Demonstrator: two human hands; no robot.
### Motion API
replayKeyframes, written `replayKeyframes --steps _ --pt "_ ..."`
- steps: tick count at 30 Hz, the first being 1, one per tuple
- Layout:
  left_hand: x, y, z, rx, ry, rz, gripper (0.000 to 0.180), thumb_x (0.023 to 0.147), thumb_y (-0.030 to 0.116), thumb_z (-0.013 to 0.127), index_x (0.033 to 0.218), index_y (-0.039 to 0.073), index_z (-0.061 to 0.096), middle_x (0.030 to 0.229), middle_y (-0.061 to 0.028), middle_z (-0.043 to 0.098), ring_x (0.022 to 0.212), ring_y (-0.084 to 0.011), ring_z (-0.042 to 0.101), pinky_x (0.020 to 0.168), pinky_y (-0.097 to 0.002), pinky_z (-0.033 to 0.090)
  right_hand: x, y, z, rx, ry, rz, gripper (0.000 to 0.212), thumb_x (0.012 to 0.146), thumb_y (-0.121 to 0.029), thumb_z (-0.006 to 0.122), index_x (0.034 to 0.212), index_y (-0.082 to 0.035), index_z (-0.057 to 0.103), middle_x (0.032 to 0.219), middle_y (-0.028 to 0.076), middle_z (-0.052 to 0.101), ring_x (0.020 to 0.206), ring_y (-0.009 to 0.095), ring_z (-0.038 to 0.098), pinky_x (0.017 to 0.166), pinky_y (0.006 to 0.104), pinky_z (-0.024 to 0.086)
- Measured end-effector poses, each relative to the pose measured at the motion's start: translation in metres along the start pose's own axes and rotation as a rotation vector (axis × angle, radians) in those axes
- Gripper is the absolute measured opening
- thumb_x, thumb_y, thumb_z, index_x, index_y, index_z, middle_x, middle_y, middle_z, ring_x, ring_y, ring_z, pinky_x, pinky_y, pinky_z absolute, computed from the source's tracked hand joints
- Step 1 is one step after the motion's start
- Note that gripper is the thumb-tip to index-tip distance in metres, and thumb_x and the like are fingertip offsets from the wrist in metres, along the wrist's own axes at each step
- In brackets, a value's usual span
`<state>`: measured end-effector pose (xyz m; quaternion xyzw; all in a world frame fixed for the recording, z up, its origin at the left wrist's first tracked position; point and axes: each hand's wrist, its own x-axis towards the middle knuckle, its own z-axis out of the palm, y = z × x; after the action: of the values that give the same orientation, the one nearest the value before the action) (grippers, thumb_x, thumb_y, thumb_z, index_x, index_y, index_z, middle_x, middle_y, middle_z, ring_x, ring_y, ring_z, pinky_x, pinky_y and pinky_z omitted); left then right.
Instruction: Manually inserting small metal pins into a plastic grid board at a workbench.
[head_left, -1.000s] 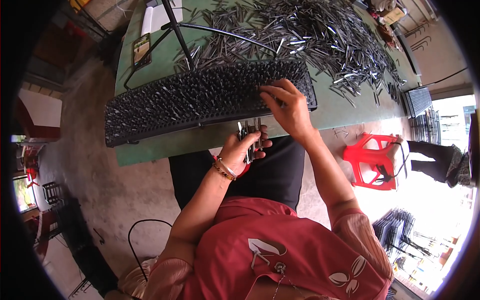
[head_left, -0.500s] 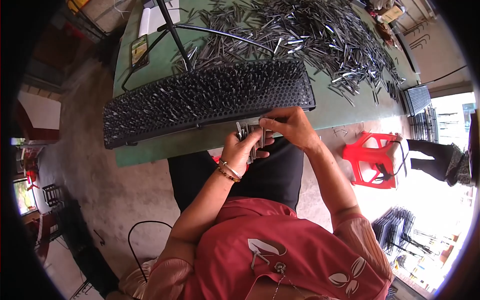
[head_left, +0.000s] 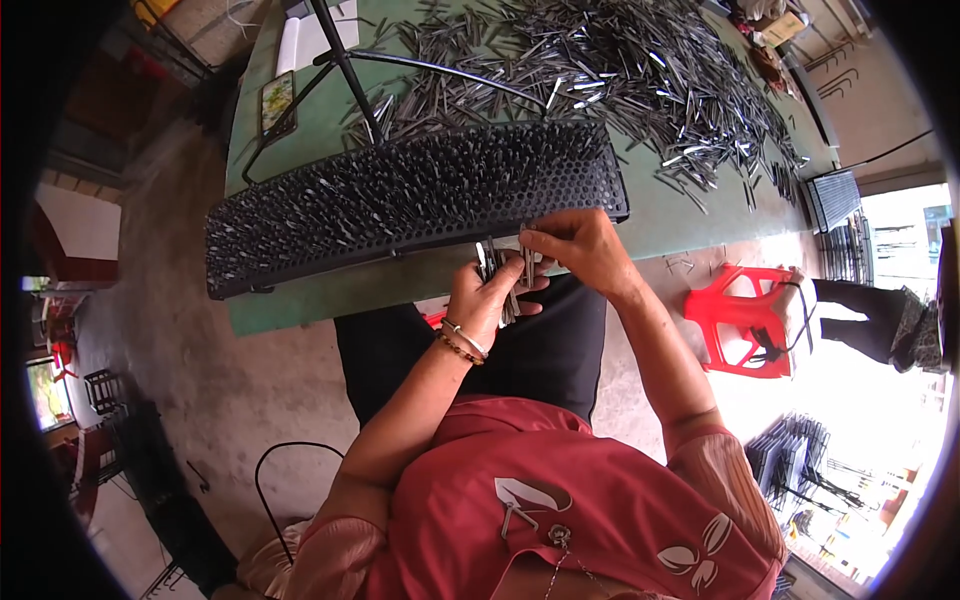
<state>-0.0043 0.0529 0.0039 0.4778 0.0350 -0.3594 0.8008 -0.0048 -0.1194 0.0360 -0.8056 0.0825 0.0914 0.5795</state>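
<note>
My left hand (head_left: 478, 305) is closed around a small bundle of thin, flat metal strips (head_left: 488, 262), held above my lap. Just to its right, my right hand (head_left: 592, 255) pinches the upper end of a metal strip (head_left: 527, 243) at the bundle; its other fingers are curled and partly hidden. Beyond both hands, a long black perforated rack (head_left: 592, 186) lies tilted along the near table edge. Upright dark strips (head_left: 350, 195) fill most of its holes, while the right end shows bare holes.
A large heap of loose strips (head_left: 660, 80) covers the far side of the green table (head_left: 690, 232). Black metal legs (head_left: 345, 65) rise behind the rack. A phone-like flat object (head_left: 278, 105) lies at left. A red plastic stool (head_left: 735, 320) stands on the floor at right.
The strips in my left hand have shifted slightly, with one tilting more upright. My right hand has moved only a little at the bundle. The rack looks unchanged.
</note>
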Motion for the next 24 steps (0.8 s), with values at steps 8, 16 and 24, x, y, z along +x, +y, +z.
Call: replayKeyframes --steps 8,16,24 --pt "0.004 -0.006 -0.004 -0.123 0.030 -0.043 0.021 0.094 0.022 0.052 0.106 0.005 0.056 0.097 -0.0119 0.065 0.087 -0.0220 0.066 0.060 -0.0326 0.057 0.004 -0.018 -0.006 0.105 0.256 -0.119 0.024 0.083 -0.017 0.070 0.094 0.005 0.068 0.076 0.006 0.067 0.066 0.008 0.059 0.059 0.0222 0.048" --pt "0.003 -0.001 -0.004 -0.090 0.012 -0.105 0.020 0.093 0.022 0.054 0.104 0.006 0.056 0.097 -0.0123 0.065 0.087 -0.0227 0.066 0.061 -0.0324 0.057 0.037 0.005 -0.001 -0.099 0.436 -0.324 0.020 0.080 -0.015 0.072 0.095 -0.001 0.069 0.075 0.005 0.068 0.065 0.007 0.059 0.059 0.0225 0.047" --pt "0.000 0.000 -0.007 -0.097 -0.020 -0.149 0.020 0.093 0.022 0.055 0.105 0.006 0.056 0.098 -0.0120 0.065 0.088 -0.0220 0.066 0.060 -0.0318 0.056 0.037 0.000 -0.002 -0.239 0.376 -0.535 0.016 0.078 -0.007 0.072 0.092 -0.001 0.069 0.085 0.005 0.065 0.070 0.011 0.060 0.062 0.0236 0.048"
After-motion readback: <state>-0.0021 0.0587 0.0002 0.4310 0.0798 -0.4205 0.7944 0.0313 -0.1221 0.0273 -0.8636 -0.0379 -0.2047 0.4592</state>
